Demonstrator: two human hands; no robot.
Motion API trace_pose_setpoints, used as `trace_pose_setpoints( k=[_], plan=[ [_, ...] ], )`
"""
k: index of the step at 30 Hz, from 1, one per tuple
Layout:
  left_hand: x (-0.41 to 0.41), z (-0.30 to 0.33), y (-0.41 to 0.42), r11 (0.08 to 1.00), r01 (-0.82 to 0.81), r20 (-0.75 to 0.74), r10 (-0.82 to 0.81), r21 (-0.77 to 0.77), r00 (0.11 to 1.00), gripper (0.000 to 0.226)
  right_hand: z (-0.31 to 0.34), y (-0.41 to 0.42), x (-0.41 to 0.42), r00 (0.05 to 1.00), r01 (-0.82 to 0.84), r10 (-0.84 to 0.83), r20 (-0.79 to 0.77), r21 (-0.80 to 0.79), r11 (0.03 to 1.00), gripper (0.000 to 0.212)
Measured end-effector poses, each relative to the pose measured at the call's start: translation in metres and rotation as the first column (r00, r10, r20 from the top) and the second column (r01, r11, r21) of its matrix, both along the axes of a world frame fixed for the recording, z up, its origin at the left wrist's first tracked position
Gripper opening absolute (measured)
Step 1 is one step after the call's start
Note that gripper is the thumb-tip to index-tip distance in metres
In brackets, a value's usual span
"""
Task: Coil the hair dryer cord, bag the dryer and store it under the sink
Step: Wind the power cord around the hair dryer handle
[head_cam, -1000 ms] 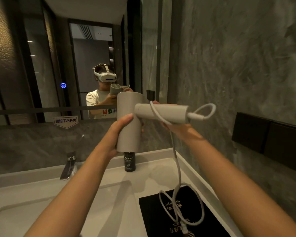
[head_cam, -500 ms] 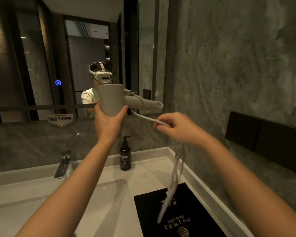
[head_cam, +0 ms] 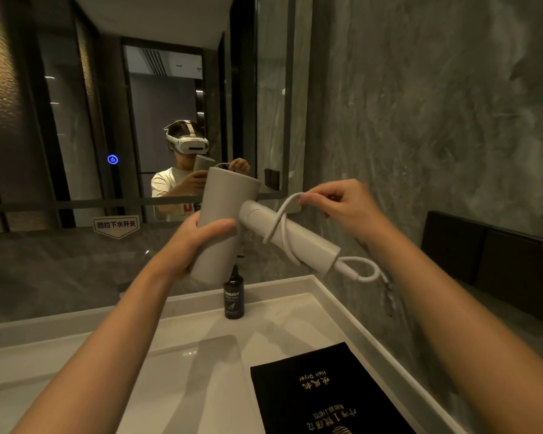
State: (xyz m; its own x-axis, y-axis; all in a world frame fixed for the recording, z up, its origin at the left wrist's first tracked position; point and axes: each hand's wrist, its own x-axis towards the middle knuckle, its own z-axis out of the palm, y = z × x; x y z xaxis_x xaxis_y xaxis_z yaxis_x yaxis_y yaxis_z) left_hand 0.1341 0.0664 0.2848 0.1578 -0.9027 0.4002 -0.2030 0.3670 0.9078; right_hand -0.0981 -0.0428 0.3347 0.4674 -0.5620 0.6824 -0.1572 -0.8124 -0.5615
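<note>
Head view: the hair dryer [head_cam: 223, 227] is held up in the air near the centre of the frame, above the back edge of the pale surface [head_cam: 295, 317]. The left hand [head_cam: 198, 242] is wrapped around the dryer's wide barrel, thumb across the front, with the barrel tilted slightly and its open end toward 12 o'clock. The dryer's handle [head_cam: 292, 238] angles out toward 4 o'clock. The white cord [head_cam: 282, 223] is looped around that handle in a couple of turns, and a small loop of it curls at the handle's butt end at about 4 o'clock. The right hand [head_cam: 342, 205], at 2 o'clock from the barrel, pinches the cord between its fingertips just above the handle. Below the dryer, at 6 o'clock, a dark pump bottle [head_cam: 233, 297] stands on the surface against the back ledge. A black bag [head_cam: 323, 399] with gold lettering lies flat on the surface at 5 o'clock, well apart from the dryer. The mirror [head_cam: 138, 120] beyond reflects the person holding the dryer.
</note>
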Motion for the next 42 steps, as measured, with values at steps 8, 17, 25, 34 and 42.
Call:
trace_pose_setpoints(
  k=[8, 17, 25, 34, 42],
  plan=[
    [-0.041, 0.002, -0.022, 0.999, -0.017, -0.342, 0.004, -0.036, 0.940, 0.067, -0.055, -0.013, 0.014, 0.954, 0.246, -0.251, -0.162, -0.052, 0.968, 0.025],
    [-0.023, -0.010, -0.044, 0.844, -0.535, -0.366, 0.487, -0.037, 0.793, 0.069, -0.062, 0.007, 0.008, 0.956, 0.102, -0.084, -0.281, 0.047, 0.994, 0.008],
    [-0.001, -0.032, -0.045, 0.747, -0.663, -0.094, 0.657, -0.057, 0.748, 0.072, -0.034, 0.017, -0.017, 0.921, 0.141, -0.164, -0.353, -0.090, 0.986, 0.013],
    [0.002, -0.020, -0.013, 0.970, -0.240, 0.172, 0.244, -0.042, 0.954, 0.070, 0.011, 0.001, -0.033, 0.959, 0.087, -0.154, -0.238, -0.271, 0.959, 0.021],
    [-0.008, -0.012, -0.005, 0.994, 0.083, 0.044, -0.086, 0.066, 0.995, 0.083, -0.005, -0.002, -0.013, 0.966, -0.018, -0.009, -0.258, -0.102, 0.995, 0.021]
  ],
)
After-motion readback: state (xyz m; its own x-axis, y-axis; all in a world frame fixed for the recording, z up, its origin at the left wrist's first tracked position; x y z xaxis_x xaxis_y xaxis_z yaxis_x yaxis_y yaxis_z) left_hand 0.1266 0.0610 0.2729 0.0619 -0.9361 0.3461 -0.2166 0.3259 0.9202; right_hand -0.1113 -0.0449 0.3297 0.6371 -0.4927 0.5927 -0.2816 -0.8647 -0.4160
